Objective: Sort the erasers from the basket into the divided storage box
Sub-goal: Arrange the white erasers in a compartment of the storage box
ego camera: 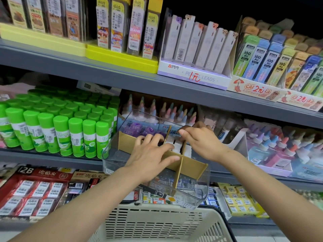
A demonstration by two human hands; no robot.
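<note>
Inside the clear divided storage box above the basket: white erasers under left hand's spread fingers, right hand pinching one (barely visible) beside the cardboard divider.

Both hands inside clear divided box, fingers on white erasers; cream basket below.

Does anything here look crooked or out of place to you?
Yes: the clear storage box juts out past the shelf edge over the basket, tilted rather than level. Its cardboard dividers sit skewed inside it. Both hands, left hand and right hand, are in the box among white erasers.
</note>
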